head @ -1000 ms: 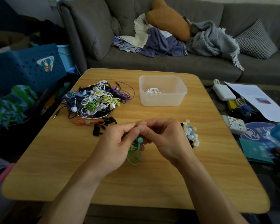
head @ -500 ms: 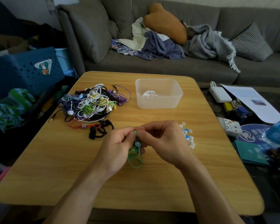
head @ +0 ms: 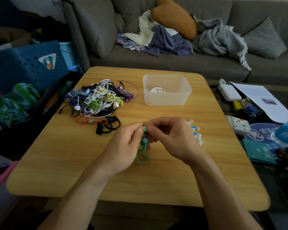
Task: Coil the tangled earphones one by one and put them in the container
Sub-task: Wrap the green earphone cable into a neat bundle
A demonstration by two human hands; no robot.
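Between the two hands, just over the near middle of the wooden table [head: 56, 163], hangs a green earphone [head: 144, 143]. The left hand [head: 123, 146] and the right hand [head: 171, 138] meet fingertip to fingertip, and both pinch the same bit of it at the top, where one green bud pokes out between the thumbs. The other fingers are curled in loosely. Below the pinch a second bud dangles, and under that the cord droops in a few slack loops whose lowest curve seems to touch the tabletop.

It looks like featherweight stuff: thin, limp cord with no spring to speak of, so it will go wherever the fingers lead it and fall open again if let go. The rubbery skin should give decent purchase, but the loops could easily snag on each other. I would keep hold near the buds, as now, and wind the hanging cord round the fingers of one hand, pinching the finished coil across its middle to carry it.

Beyond the grip, well clear of it, stands the clear plastic container [head: 186, 97] with one white earphone [head: 156, 89] already coiled inside. Off to the left of it, and further from the hands, lies the tangled pile [head: 100, 98] awaiting its turn. Just past the right knuckles sits a scatter of small white and blue ear tips [head: 195, 133].
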